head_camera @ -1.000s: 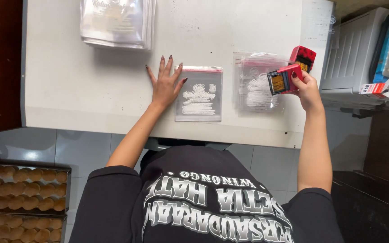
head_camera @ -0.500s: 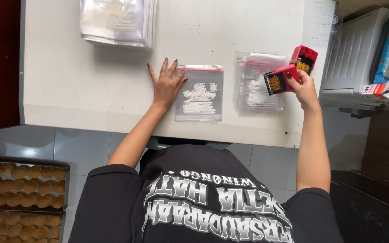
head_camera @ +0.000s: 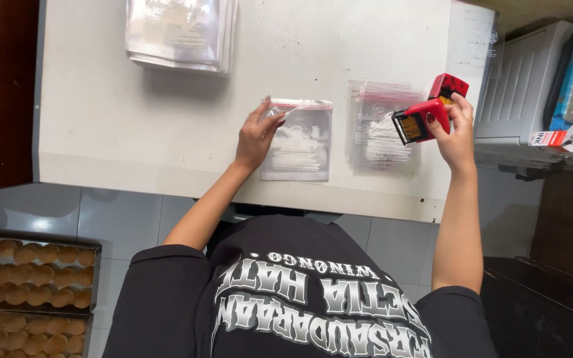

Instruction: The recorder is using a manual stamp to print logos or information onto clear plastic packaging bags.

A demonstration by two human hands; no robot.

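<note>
A clear zip bag (head_camera: 300, 142) with a red strip along its top lies flat on the white table (head_camera: 134, 132). My left hand (head_camera: 257, 136) pinches the bag's top left corner. My right hand (head_camera: 455, 129) holds a red self-inking stamp (head_camera: 426, 113) tilted above the table's right side, its pad face turned toward me. Under and left of the stamp lies a small stack of the same clear bags (head_camera: 382, 129).
A thicker pile of clear printed bags (head_camera: 180, 33) sits at the table's far edge. A white ribbed box (head_camera: 525, 79) and a small red and white carton (head_camera: 555, 138) stand to the right. Trays of round brown cookies (head_camera: 28, 292) sit low on the left.
My left hand went from lying flat with spread fingers beside the bag to pinching its top corner. The stamp in my right hand has stayed in about the same place.
</note>
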